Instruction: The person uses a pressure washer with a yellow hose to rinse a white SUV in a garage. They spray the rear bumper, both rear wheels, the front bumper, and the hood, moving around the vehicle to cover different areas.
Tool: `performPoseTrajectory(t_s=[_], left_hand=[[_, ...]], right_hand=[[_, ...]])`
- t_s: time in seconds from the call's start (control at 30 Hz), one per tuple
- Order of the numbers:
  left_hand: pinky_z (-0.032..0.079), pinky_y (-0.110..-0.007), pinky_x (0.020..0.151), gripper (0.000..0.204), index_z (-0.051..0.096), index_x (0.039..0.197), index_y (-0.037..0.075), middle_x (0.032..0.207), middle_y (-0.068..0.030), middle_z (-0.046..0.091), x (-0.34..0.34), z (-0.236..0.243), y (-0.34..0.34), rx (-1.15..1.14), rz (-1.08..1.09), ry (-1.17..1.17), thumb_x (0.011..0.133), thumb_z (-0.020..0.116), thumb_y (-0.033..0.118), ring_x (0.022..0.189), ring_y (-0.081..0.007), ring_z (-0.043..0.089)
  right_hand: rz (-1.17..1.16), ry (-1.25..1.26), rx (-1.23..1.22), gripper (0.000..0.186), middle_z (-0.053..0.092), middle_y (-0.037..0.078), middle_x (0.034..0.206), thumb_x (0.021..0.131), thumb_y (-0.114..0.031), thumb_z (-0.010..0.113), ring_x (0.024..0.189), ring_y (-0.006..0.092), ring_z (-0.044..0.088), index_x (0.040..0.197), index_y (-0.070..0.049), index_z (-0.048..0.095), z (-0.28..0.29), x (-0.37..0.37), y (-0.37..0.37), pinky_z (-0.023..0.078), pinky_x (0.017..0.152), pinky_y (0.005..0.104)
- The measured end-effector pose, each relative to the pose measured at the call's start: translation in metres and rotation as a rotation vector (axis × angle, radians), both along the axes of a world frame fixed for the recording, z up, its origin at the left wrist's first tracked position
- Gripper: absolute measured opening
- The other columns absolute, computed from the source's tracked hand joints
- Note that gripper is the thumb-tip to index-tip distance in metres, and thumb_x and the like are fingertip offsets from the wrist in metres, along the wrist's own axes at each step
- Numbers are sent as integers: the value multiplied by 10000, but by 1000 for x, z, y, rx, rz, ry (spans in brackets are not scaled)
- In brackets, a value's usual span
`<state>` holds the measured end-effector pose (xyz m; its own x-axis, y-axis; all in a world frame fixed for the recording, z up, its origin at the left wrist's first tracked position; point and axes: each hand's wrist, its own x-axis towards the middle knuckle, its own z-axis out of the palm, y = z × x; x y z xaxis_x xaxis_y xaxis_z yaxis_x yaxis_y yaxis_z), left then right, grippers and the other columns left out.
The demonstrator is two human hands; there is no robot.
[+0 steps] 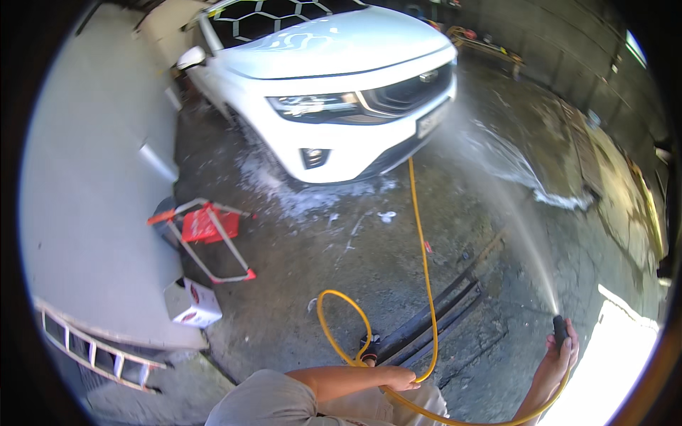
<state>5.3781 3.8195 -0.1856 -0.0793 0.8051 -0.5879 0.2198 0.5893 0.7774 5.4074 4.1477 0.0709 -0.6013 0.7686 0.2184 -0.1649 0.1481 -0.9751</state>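
Observation:
In my right hand (560, 356), at the lower right, is a black hose nozzle (560, 330), with the fingers closed round it. A white spray of water (522, 234) fans from its tip up and leftward to the front of a white car (341, 113). My left hand (398, 378) is closed on a yellow hose (425, 284) in front of my body. The hose makes a loop left of that hand, runs forward under the car's bumper, and also curves along the bottom to the nozzle. Foam (305, 199) lies on the wet floor below the bumper.
A red folding step stool (213, 224) and a white carton (192, 304) stand beside the left wall. A ladder (96, 353) lies at the lower left. Dark metal channels (433, 319) cross the floor near my foot. A bench (490, 46) is at the back right.

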Motion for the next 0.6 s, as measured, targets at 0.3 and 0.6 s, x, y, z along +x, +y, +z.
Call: performPoseTrajectory(t_s=[0.3, 0.6], left_hand=[[528, -548, 871, 525, 710, 1112, -19, 1065, -250, 744, 248, 130, -2, 116, 287, 222, 1032, 642, 495, 1044, -459, 704], [524, -547, 790, 565, 674, 1032, -7, 964, -227, 723, 447, 229, -49, 103, 523, 281, 1091, 529, 535, 941, -454, 702]], right_hand=[[49, -73, 36, 503, 625, 128, 1387, 1116, -369, 533, 1029, 176, 640, 1489, -36, 589, 36, 235, 44, 530, 947, 298], [265, 144, -77, 563, 616, 130, 1394, 1062, -364, 627, 985, 144, 620, 1461, 30, 575, 103, 394, 52, 518, 930, 268]])
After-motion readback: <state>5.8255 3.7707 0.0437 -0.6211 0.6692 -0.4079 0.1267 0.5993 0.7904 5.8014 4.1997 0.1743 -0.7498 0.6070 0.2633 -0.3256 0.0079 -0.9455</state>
